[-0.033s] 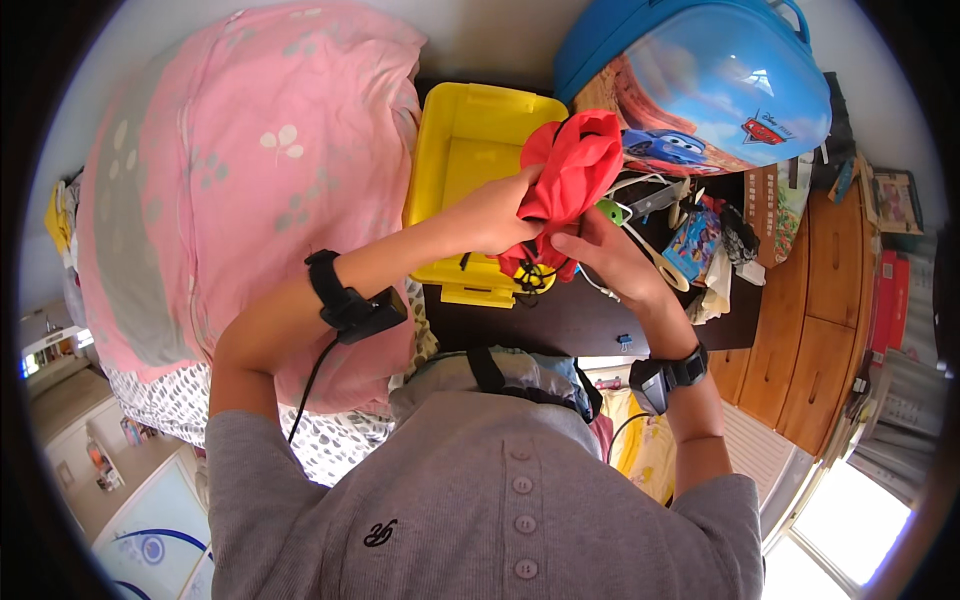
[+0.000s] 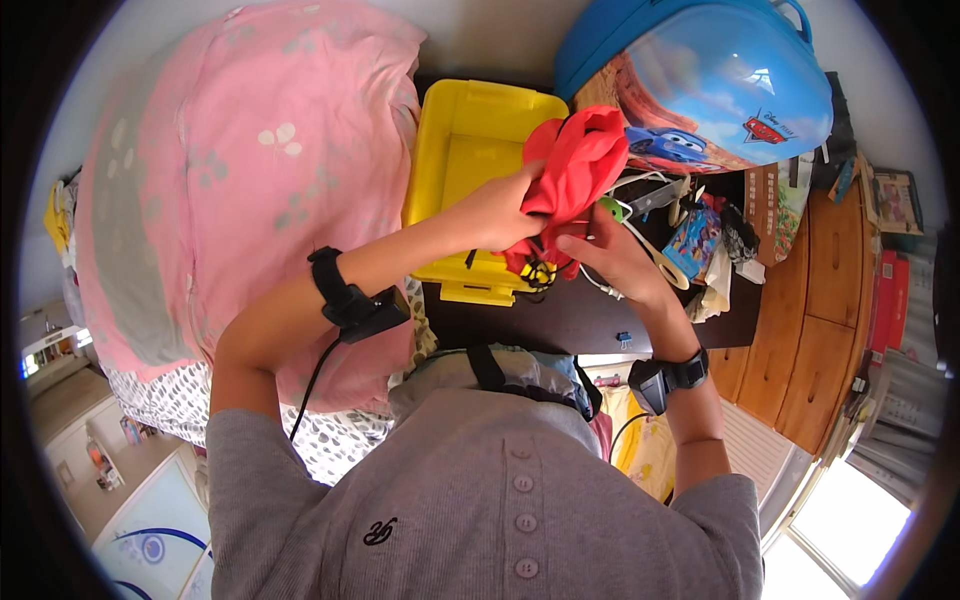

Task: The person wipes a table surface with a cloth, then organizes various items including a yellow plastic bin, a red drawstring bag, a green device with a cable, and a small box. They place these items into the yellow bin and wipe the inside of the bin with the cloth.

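Observation:
A bunched red cloth (image 2: 578, 165), with thin black cord (image 2: 538, 275) dangling from its lower end, is held up in front of me. My left hand (image 2: 507, 210) is closed around its left side, fingers partly hidden in the folds. From the right, my right hand (image 2: 625, 258) pinches the lower part, its thumb in front of the fabric and some fingertips out of sight. Beneath and behind the cloth stands an open yellow plastic box (image 2: 425, 165) on a dark table (image 2: 580, 322); the part of the box that shows holds nothing.
A blue hard-shell suitcase (image 2: 715, 85) with a cartoon car stands at the back right. Cables, scissors-like handles (image 2: 668, 268), packets (image 2: 692, 245) and other clutter lie below it. A small blue clip (image 2: 624, 340) sits near the table's front edge. Pink bedding (image 2: 250, 190) rises on the left.
The red cloth has shifted very slightly up and to the right, and its folds and cord hang a little differently. Both hands keep their hold.

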Demonstrator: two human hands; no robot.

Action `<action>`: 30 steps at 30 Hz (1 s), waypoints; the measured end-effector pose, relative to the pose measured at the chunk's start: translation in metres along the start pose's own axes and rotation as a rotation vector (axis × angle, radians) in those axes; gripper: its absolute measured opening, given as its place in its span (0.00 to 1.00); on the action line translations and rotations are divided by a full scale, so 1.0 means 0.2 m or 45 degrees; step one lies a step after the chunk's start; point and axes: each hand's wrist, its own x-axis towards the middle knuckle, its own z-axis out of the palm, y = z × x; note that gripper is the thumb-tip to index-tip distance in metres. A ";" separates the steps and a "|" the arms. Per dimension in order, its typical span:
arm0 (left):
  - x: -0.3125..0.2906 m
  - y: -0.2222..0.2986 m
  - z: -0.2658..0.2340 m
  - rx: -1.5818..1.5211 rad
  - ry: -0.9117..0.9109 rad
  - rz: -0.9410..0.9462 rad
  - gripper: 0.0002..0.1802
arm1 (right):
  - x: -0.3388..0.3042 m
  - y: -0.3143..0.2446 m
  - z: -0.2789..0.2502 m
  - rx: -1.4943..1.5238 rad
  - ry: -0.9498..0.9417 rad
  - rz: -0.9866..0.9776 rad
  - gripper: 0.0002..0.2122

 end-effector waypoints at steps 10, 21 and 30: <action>0.14 0.18 0.14 -1.160 -0.092 -0.071 0.35 | -0.22 0.10 -0.28 0.168 0.178 -0.084 0.17; 0.01 0.11 -0.47 1.360 -0.025 0.357 0.26 | 0.10 -0.07 -0.10 -0.058 0.467 -0.677 0.18; 0.31 -0.49 -0.26 1.560 -0.219 0.569 0.15 | 0.48 0.14 0.06 -1.900 0.399 -0.918 0.22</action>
